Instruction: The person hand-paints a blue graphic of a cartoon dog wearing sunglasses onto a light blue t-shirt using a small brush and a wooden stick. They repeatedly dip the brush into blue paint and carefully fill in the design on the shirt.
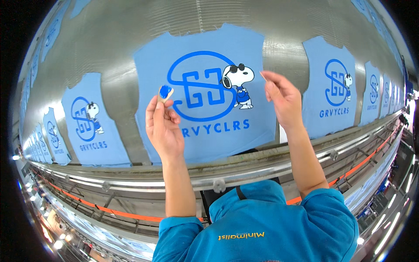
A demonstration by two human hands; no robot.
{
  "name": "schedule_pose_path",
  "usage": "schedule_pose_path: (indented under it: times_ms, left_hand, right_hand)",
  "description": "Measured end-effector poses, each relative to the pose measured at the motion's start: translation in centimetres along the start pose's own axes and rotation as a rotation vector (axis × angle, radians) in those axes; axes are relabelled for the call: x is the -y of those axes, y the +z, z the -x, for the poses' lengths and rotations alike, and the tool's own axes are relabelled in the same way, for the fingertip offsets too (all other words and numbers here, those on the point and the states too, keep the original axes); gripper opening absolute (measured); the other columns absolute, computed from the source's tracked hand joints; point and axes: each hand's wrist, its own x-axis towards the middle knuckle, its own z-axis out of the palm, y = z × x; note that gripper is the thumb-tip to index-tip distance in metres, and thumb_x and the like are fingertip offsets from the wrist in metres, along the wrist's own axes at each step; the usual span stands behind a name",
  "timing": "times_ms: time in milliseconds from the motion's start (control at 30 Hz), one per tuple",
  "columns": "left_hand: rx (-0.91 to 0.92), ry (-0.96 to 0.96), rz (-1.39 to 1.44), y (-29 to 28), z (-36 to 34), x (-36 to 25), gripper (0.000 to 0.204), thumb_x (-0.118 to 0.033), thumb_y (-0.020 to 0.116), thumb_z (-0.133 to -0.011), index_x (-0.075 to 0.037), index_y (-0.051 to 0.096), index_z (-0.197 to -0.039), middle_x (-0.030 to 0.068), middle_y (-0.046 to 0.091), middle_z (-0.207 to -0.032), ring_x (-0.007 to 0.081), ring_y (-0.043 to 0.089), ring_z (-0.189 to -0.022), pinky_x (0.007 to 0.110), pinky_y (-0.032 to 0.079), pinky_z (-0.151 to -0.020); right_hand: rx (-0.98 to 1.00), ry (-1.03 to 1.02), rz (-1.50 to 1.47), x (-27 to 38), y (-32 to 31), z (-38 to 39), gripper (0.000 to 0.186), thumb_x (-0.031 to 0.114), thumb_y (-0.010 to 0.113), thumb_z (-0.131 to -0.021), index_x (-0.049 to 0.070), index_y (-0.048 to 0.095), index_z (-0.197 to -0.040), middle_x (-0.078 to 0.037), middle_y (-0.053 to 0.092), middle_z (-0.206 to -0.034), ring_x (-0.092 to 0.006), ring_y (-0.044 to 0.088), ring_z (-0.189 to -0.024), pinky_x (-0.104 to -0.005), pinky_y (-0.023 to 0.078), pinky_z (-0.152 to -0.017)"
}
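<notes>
My left hand (165, 131) is closed on a small pale scoop-like piece (166, 92) with wet-looking bright blue ink on its upper face. A thin pale stick (262, 76) is pinched between the thumb and fingers of my right hand (283, 97), its tip pointing up and left. Both hands are raised over a light blue shirt panel (152, 65), which lies flat. Its print shows a darker blue round emblem, lettering beneath, and a white cartoon dog in sunglasses (240, 77). The stick's tip appears apart from the dog, at its right. My left hand hides part of the lettering.
The panel lies on a long grey metal printing table (200, 17). More printed panels lie in a row, one to the left (94, 122) and one to the right (329, 83). A metal rail (262, 167) runs along the near edge, with an orange strip (118, 213) below.
</notes>
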Motion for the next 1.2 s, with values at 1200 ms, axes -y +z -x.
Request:
schedule_pose_path:
  times_ms: [1200]
  left_hand:
    - [-0.4,-0.056,-0.112,-53.5,10.6,-33.7,0.027,-0.011,0.061,-0.106,-0.001,0.06,-0.13,0.0116,0.074,-0.105,0.01,0.063,-0.076,0.024,0.051,-0.063]
  right_hand:
    - [-0.345,-0.375,0.917,-9.3,44.7,19.7,0.014,0.015,0.063,-0.1,0.006,0.068,-0.109,-0.013,0.067,-0.101,-0.0324,0.066,-0.09,-0.0394,0.053,-0.081]
